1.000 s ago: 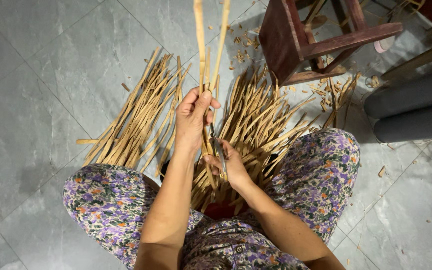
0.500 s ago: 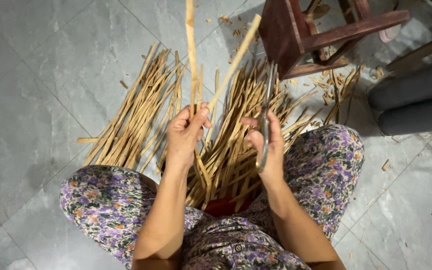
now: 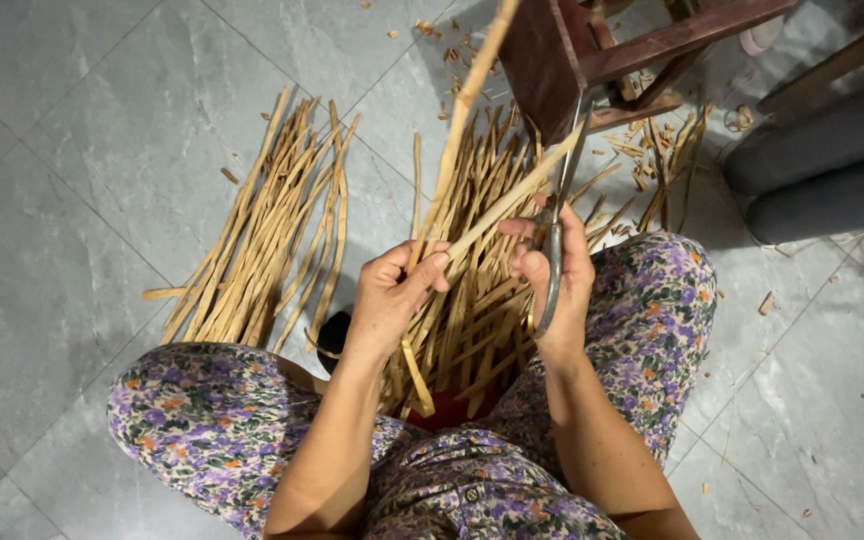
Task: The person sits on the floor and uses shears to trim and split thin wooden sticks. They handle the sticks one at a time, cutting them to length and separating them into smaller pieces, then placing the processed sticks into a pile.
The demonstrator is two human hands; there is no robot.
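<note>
My left hand (image 3: 392, 292) grips a long pale cane stick (image 3: 464, 110) that rises up and to the right, out of the top of the view. A thinner strip (image 3: 512, 200) peels off it toward the right. My right hand (image 3: 552, 275) holds a slim metal blade (image 3: 564, 190), its tip up against that strip. Both hands hover above a pile of split cane strips (image 3: 472, 300) lying between my knees, which wear flowered trousers (image 3: 202, 420).
A second bundle of cane strips (image 3: 262, 230) lies on the grey tiled floor (image 3: 72, 150) to the left. A dark red wooden stool (image 3: 592, 60) stands at the top right, with chips scattered about it. Grey trouser legs of another person (image 3: 812, 170) show at the right edge.
My right hand has risen from low near the left hand to beside it, bringing the blade up. The peeled strip has spread farther right from the stick.
</note>
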